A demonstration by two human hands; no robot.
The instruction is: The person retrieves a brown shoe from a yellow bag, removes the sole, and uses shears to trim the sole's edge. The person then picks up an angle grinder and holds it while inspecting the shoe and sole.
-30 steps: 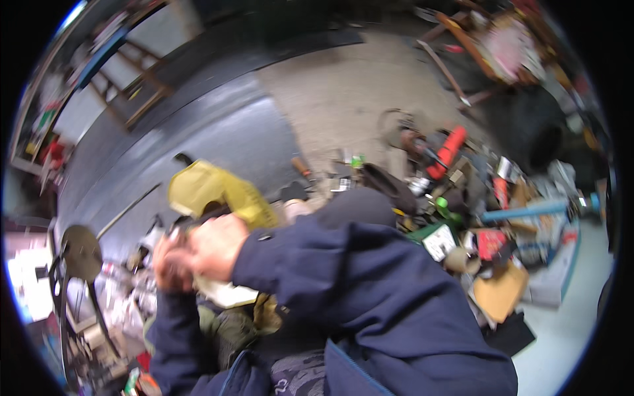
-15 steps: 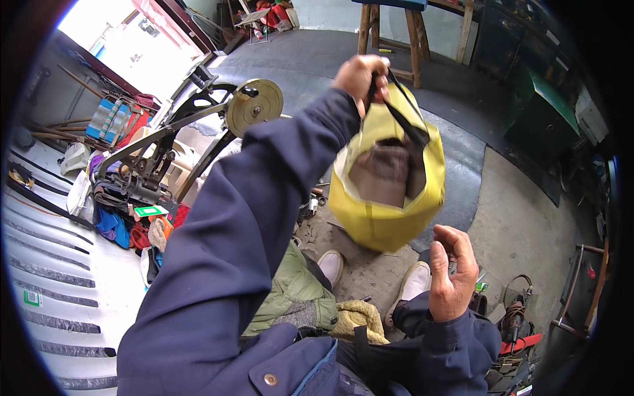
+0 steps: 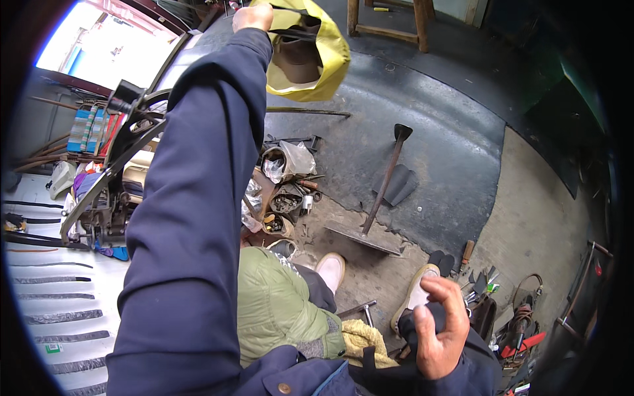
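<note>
At the top edge my left hand (image 3: 253, 16), partly seen past its sleeve, is closed on the yellow bag (image 3: 333, 56). The bag hangs open, its black handle strap showing and something brown inside that I cannot make out. My left arm stretches far forward. Low on the right, my right hand (image 3: 444, 333) is held with its fingers bent and the thumb apart, holding nothing. Near it are my light shoe (image 3: 416, 294) and a wooden-handled tool (image 3: 467, 252) on the floor. Between my feet and the bag stands an iron post on a flat base (image 3: 383, 191).
A hand-cranked machine (image 3: 109, 204) stands at left beside a white surface with dark strips (image 3: 56, 297). Several containers of small parts (image 3: 285, 201) sit ahead of my knees. Mixed tools (image 3: 522, 323) lie at right. A wooden stool (image 3: 389, 33) is at the back.
My left hand has carried the yellow bag forward and to the left, uncovering the iron post and the containers. My right hand has dropped lower in view, its fingers still bent.
</note>
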